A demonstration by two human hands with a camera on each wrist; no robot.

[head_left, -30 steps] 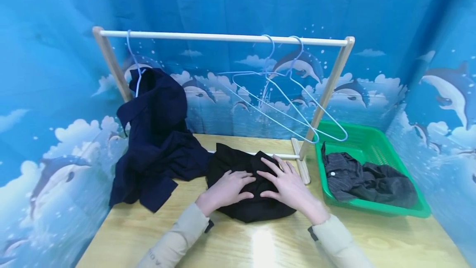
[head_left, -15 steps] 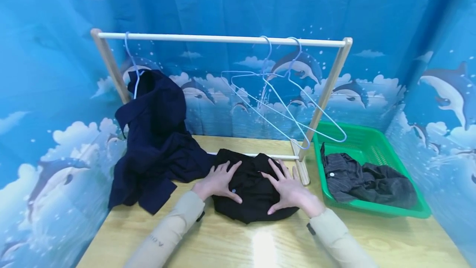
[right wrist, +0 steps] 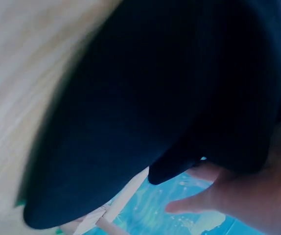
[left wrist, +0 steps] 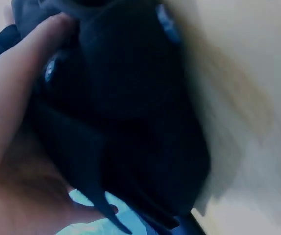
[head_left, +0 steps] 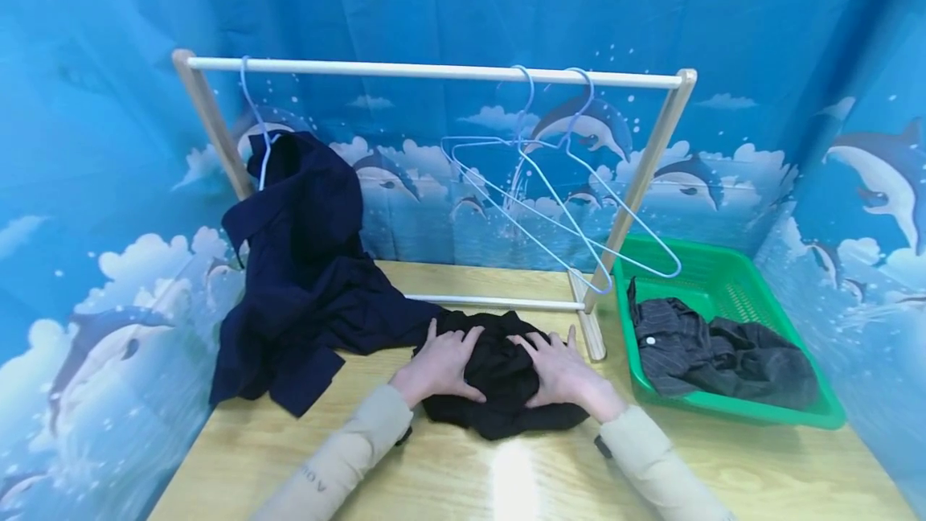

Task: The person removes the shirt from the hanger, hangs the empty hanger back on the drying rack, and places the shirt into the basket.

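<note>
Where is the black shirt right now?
In the head view, the black shirt lies bunched on the wooden table, under both hands, between the navy garment and the green basket.

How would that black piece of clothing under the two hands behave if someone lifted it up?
The black garment would probably be floppy: it lies bunched in soft folds on the wooden table, between the left hand and right hand. It looks light, like thin cloth. Lifted by one spot, it would likely droop and unfold rather than keep its shape.
</note>
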